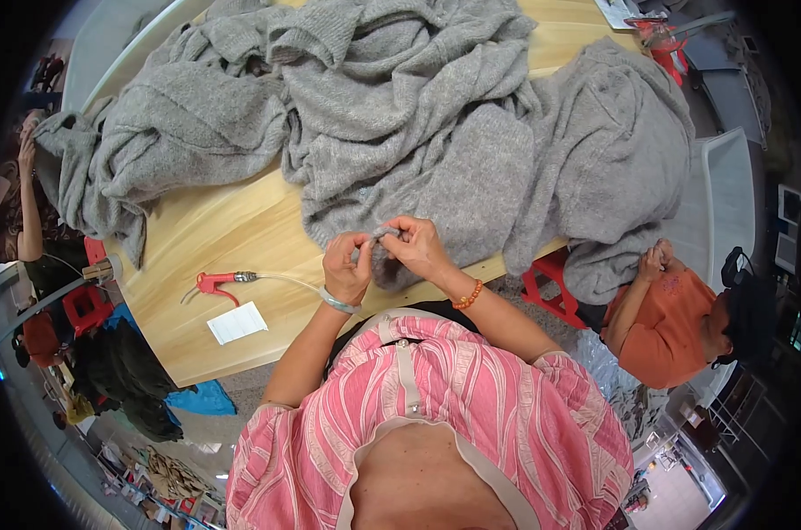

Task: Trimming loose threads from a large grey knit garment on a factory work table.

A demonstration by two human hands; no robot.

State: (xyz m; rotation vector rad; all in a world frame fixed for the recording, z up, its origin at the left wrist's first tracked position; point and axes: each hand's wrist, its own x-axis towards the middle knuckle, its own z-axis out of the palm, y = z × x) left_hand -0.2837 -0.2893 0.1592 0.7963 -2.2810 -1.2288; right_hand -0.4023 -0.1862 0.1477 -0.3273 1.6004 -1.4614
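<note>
Both my hands meet at the front edge of the table, pinching a small bit of a grey knitted garment (484, 177). My left hand (347, 265), with a pale bangle on its wrist, has thumb and fingers pressed together at the fabric. Close beside it, my right hand (420, 247), wearing an orange bead bracelet, grips the same bit of knit from the other side. The garment spreads away from my fingers into a large heap. Whether a small tool or needle is between the fingertips cannot be made out.
On the wooden table (171, 327) lie a red air gun (217, 283) with a hose and a white paper slip (237, 324). More grey knitwear (197, 115) is piled at left. A person in orange (670, 318) handles grey knit at right; another person's arm (30, 194) shows at far left.
</note>
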